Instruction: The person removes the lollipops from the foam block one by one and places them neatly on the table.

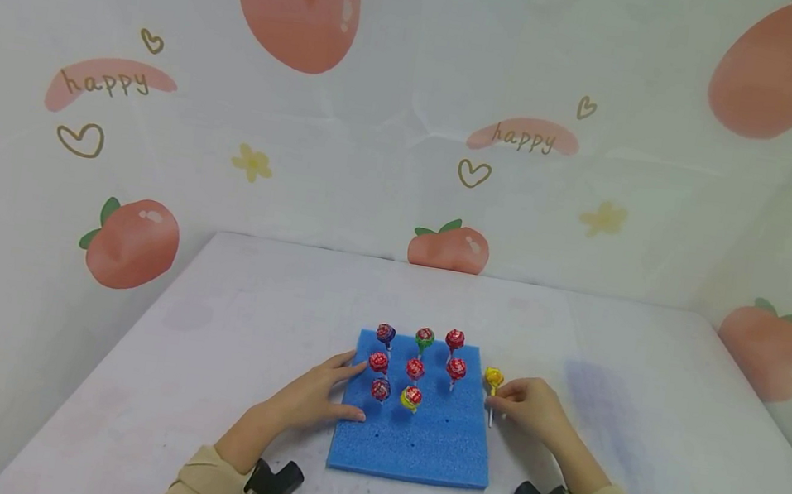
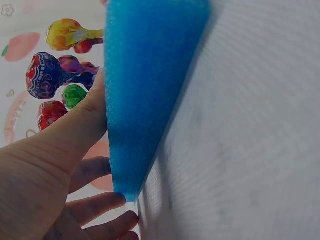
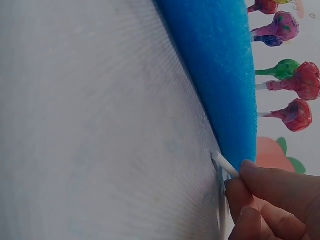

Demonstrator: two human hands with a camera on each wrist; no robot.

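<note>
On the table lies a blue foam block with several wrapped lollipops standing in it by their sticks. Three form the back row, three the middle row, and a purple one and a red-and-yellow one the row nearest me. My left hand rests at the block's left edge, thumb and fingers spread. Just off the right edge, my right hand pinches the white stick of a yellow lollipop, its head up. In the right wrist view the stick's lower end shows beside the foam; the yellow head is out of sight.
Small holes show in the front part of the foam. A white cloth covers the table, and a fruit-printed backdrop stands behind it. Black wrist mounts sit at both sleeves.
</note>
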